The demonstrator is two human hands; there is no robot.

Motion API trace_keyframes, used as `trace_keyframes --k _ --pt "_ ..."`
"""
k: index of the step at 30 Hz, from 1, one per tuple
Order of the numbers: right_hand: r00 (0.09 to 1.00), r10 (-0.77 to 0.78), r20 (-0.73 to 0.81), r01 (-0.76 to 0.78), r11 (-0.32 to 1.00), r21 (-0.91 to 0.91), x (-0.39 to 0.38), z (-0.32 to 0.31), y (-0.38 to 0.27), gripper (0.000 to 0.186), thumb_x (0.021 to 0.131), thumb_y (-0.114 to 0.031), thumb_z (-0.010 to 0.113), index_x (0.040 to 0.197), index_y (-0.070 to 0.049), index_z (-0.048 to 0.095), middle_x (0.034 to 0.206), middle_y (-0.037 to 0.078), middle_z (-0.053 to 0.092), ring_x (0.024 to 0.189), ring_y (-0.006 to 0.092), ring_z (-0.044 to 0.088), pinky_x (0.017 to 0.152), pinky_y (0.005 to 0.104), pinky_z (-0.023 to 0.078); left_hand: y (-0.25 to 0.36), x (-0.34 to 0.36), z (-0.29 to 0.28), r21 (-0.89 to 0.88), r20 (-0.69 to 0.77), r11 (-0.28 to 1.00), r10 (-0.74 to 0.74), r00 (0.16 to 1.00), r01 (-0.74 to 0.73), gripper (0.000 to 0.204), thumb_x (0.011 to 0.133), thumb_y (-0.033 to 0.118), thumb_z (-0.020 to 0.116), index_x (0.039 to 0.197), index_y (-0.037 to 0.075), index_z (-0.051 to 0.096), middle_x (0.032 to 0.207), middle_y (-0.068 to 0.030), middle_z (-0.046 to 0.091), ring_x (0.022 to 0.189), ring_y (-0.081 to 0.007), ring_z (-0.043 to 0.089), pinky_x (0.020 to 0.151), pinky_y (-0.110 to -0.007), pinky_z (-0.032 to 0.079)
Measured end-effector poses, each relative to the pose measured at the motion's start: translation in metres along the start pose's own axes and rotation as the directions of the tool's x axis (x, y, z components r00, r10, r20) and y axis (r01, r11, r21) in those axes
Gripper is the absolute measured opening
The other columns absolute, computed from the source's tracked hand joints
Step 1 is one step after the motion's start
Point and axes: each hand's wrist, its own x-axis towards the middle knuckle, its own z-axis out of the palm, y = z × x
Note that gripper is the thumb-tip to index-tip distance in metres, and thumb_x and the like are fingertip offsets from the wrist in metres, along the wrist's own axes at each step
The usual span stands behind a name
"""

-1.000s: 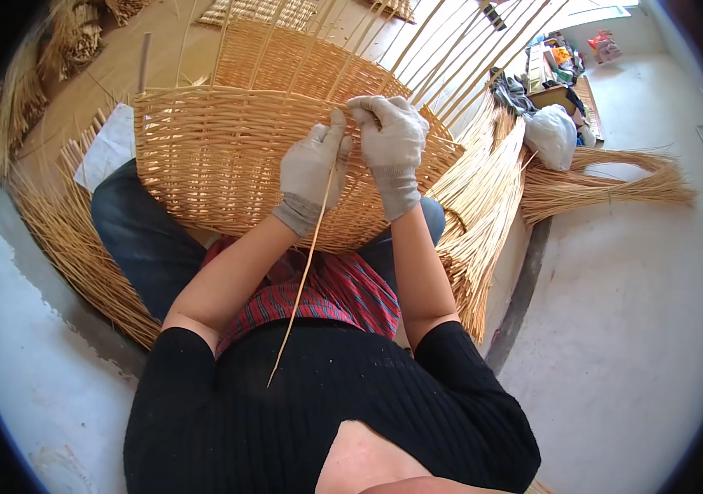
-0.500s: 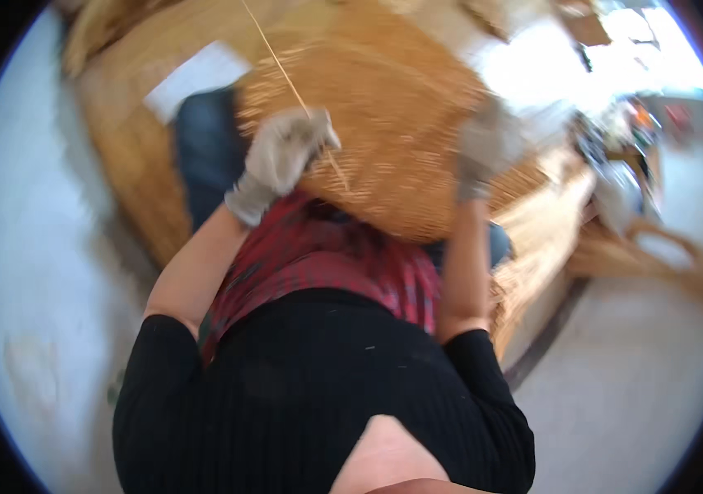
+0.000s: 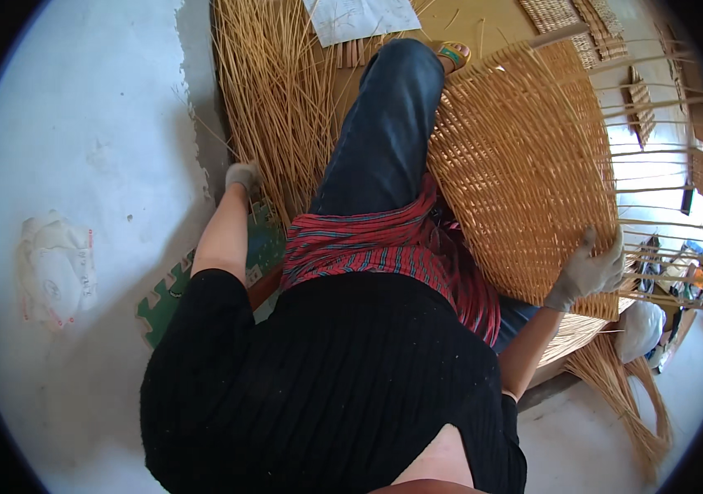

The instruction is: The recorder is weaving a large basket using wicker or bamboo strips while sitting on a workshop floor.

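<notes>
Basket, one, woven, tan: right of centre in the frame, tilted, resting by the lap and against the raised knee, its stakes running from the rim toward the right edge. Right hand, gloved in pale grey: lower right, holding the basket by its rim, thumb on the near wall, fingers reaching over the edge. Left hand, gloved likewise: left of centre, well apart from the basket, at the lower end of the loose rods (whether it is closed on any of them, one cannot tell). Rods: a spread of thin tan lengths, upper left of centre. Paper, one sheet, white: top centre, beside the rods. Jeans, blue, one knee raised: upper centre. Apron, red, striped: centre, over the lap. Mat, green, notched edge: left of centre, below the left hand. Bag, whitish: lower right, beyond the basket. Bundle, tan: lower right, below the bag.
</notes>
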Motion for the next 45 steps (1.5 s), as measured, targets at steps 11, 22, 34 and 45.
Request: trace_keyframes --k 11,22,34,45 --pt "0.993 -0.084 -0.079 0.079 0.995 -0.064 0.006 0.007 0.012 0.072 0.087 -0.078 0.046 0.126 -0.020 0.067 0.109 0.015 0.067 0.104 0.0368 0.059 0.095 0.0532 0.041 0.019 -0.020 0.038 -0.164 -0.232 0.969 0.144 0.962 -0.185 0.031 0.096 0.028 0.056 0.113 0.006 0.069 0.106 -0.0195 0.072 0.098 -0.0332 0.071 0.083 -0.047 0.056" --pt "0.994 -0.093 -0.055 0.087 0.991 -0.099 0.006 0.009 0.019 0.073 0.090 -0.076 0.042 0.130 -0.018 0.063 0.111 0.015 0.066 0.104 0.0364 0.059 0.096 0.0536 0.038 0.072 -0.024 0.024 0.013 -0.006 0.992 0.127 0.992 -0.127 0.069 0.092 0.030 0.062 0.154 0.022 0.034 0.165 -0.0109 0.016 0.137 -0.0391 0.045 0.107 -0.050 0.048" --pt "0.998 0.023 0.064 -0.030 0.993 0.118 0.011 0.005 0.019 0.066 0.087 -0.062 0.064 0.130 -0.012 0.063 0.117 0.015 0.065 0.112 0.0362 0.057 0.099 0.0529 0.040 0.038 0.052 0.046 0.316 0.034 0.897 0.314 0.949 -0.309 0.059 0.089 0.047 0.060 0.134 0.010 0.059 0.140 -0.0154 0.057 0.125 -0.0326 0.058 0.102 -0.043 0.050" --pt "0.983 0.162 -0.082 -0.135 0.953 0.270 0.002 -0.042 0.019 0.060 0.071 -0.033 0.081 0.128 -0.022 0.065 0.138 0.017 0.054 0.131 0.0381 0.048 0.114 0.0554 0.032 0.108 0.057 0.019 -0.108 -0.191 0.893 0.413 0.890 -0.437 0.055 0.081 0.038 0.077 0.120 0.000 0.066 0.116 -0.0145 0.070 0.098 -0.0268 0.067 0.085 -0.041 0.052"
